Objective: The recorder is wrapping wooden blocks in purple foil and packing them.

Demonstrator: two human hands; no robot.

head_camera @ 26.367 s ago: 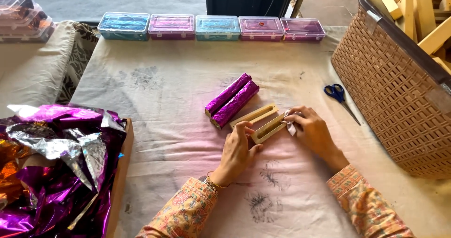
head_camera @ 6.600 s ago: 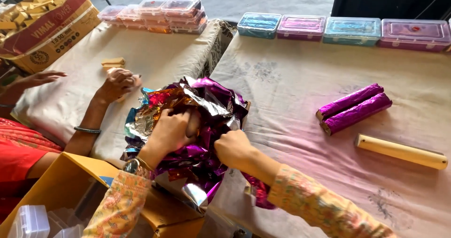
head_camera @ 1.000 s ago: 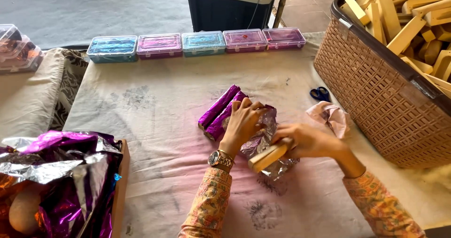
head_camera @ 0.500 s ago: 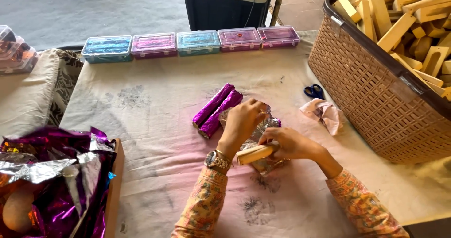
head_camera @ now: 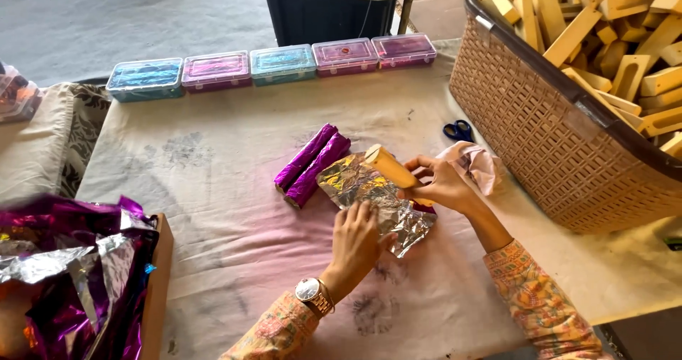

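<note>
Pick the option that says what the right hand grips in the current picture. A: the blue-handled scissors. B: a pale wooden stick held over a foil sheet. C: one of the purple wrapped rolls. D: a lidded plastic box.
B: the right hand holds the wooden stick tilted above the silver foil sheet, which the left hand presses flat on the table.

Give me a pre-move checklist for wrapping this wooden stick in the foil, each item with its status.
1. Crinkled silver foil sheet lies on the cloth-covered table: ok.
2. Left hand presses the foil down: ok.
3. Right hand has a grip on the pale wooden stick: ok.
4. Stick lying flat on the foil: not ok, its far end is raised.
5. Foil smooth: not ok, wrinkled.
6. Two purple foil-wrapped sticks clear of the sheet: cannot tell, they lie at its edge.
</note>
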